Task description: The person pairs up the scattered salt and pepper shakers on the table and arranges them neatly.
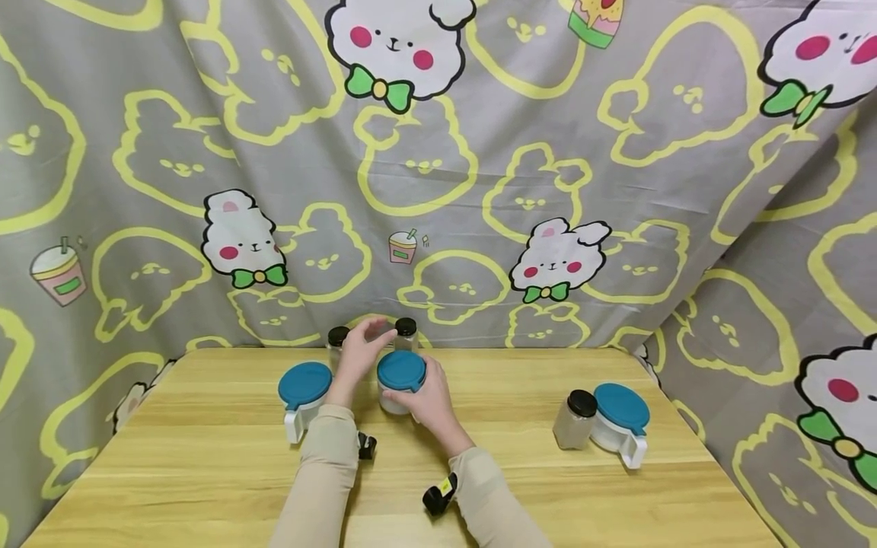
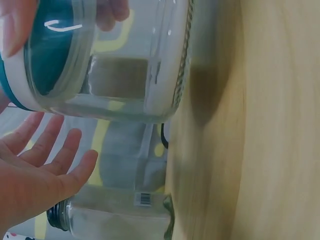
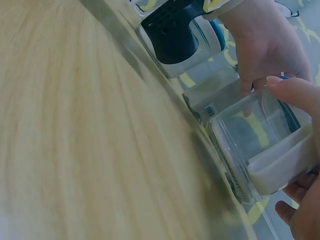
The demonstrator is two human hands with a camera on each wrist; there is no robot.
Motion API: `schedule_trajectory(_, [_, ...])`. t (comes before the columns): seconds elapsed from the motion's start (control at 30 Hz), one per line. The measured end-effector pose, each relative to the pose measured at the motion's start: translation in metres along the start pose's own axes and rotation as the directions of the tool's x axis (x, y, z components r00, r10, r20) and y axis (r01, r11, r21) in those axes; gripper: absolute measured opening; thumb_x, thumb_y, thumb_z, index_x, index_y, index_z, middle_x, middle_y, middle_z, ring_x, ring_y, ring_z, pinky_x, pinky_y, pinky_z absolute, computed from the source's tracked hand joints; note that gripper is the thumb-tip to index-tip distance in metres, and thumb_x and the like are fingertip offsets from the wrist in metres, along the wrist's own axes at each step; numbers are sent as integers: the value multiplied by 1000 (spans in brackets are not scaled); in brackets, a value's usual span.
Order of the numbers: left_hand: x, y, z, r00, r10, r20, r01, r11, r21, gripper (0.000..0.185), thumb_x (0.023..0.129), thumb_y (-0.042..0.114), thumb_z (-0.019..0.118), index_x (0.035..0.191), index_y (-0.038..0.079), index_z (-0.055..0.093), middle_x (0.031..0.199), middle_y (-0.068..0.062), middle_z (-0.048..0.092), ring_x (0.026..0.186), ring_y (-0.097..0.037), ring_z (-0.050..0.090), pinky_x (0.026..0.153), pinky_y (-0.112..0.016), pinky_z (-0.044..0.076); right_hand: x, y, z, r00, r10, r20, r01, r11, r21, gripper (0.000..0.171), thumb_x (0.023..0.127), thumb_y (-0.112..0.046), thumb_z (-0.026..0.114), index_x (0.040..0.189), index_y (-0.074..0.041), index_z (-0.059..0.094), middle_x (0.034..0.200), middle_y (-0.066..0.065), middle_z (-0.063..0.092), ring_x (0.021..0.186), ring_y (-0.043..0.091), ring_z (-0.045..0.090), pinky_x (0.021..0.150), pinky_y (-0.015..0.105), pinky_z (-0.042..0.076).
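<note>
Gripping the blue-lidded glass jar [image 1: 400,383] at the middle of the wooden table [image 1: 205,472], my right hand [image 1: 426,401] has its thumb and fingers curled round the jar's side just under the lid. The jar stands upright on the tabletop, close to the far edge. My left hand [image 1: 361,354] hovers just beside and behind it with the fingers straight and spread, holding nothing; in the left wrist view the open palm [image 2: 37,172] sits apart from the jar's glass wall [image 2: 125,75].

Just behind the jar stand two small black-capped jars, one [image 1: 406,332] at the right and one [image 1: 336,342] partly hidden by my left hand. To my left sits another blue-lidded container [image 1: 304,392] with a white handle. Well off to the right, a third black-capped jar [image 1: 575,419] stands touching or just beside another blue-lidded container [image 1: 620,419]. A cartoon-print curtain [image 1: 438,167] hangs behind the table.
</note>
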State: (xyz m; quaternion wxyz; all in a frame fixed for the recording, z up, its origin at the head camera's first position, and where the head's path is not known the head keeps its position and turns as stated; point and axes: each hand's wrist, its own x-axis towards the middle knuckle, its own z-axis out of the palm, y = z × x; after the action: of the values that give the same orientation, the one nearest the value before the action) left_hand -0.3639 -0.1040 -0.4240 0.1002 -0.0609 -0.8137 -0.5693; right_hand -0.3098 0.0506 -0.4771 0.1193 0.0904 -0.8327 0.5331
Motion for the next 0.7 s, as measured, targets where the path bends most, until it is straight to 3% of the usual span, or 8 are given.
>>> schedule_trajectory(0.3, [4, -8, 3, 1000, -27, 15, 27, 1000, 1, 49, 92, 31, 68, 132, 6, 57, 137, -17, 57, 127, -34, 52, 106, -49, 44, -4, 1, -5, 1000, 15, 2, -15, 1000, 22, 91, 69, -38, 88, 141, -7, 42, 136, 16, 48, 122, 32, 51, 101, 53, 45])
schedule_trajectory(0.7, [14, -20, 9, 996, -61, 62, 60, 998, 24, 53, 91, 31, 69, 137, 9, 54, 141, -15, 54, 128, -34, 51, 104, -49, 46, -5, 4, -15, 1000, 6, -20, -6, 1000, 5, 92, 69, -40, 87, 141, -4, 42, 134, 16, 49, 121, 32, 51, 100, 53, 46])
